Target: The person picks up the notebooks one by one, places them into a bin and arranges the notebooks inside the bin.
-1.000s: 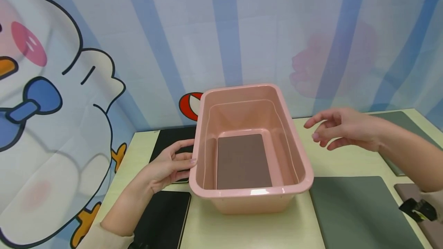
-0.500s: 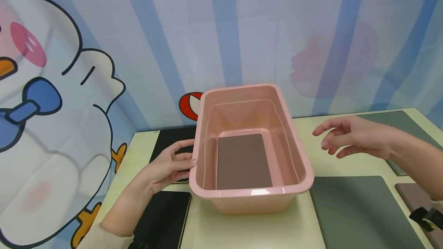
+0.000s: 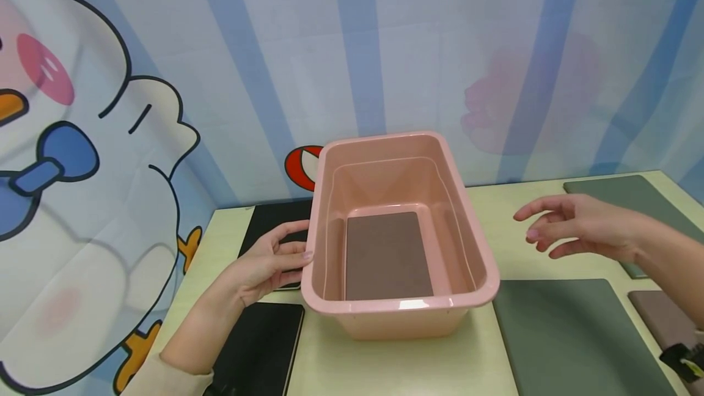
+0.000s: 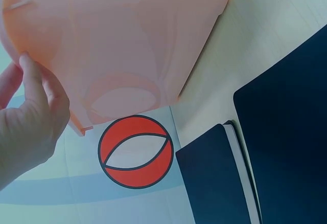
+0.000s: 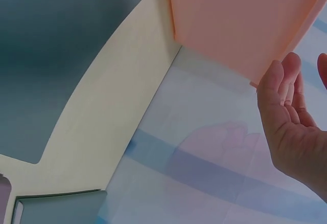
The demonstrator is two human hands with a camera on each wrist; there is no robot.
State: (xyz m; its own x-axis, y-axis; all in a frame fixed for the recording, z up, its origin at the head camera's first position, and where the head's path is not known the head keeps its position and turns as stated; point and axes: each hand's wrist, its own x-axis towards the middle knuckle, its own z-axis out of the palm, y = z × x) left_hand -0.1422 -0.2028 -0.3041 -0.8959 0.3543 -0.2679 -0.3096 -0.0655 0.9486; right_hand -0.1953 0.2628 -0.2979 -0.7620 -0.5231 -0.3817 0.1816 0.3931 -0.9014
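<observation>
A deep pink plastic basin (image 3: 398,324) stands on the table. Flat on its floor lies a brown notebook-like rectangle (image 3: 387,255). My left hand (image 3: 266,266) holds the basin's left rim, thumb on top and the other fingers against the outer side. The left wrist view shows the same pinch, with the hand (image 4: 33,114) at the basin's edge (image 4: 30,35). To the right of the basin, apart from it, my right hand (image 3: 585,225) hovers above the table with loosely bent fingers and holds nothing.
Two black notebooks, one near (image 3: 258,347) and one far (image 4: 214,168), lie left of the basin. On the right are a large grey-green flat rectangle (image 3: 577,335), another (image 3: 621,185) behind, and a brownish one (image 3: 660,316). A printed cloth (image 3: 407,66) hangs behind the table (image 3: 352,371).
My right hand has drawn away from the basin, moving right and slightly down. My left hand and the basin have stayed in place.
</observation>
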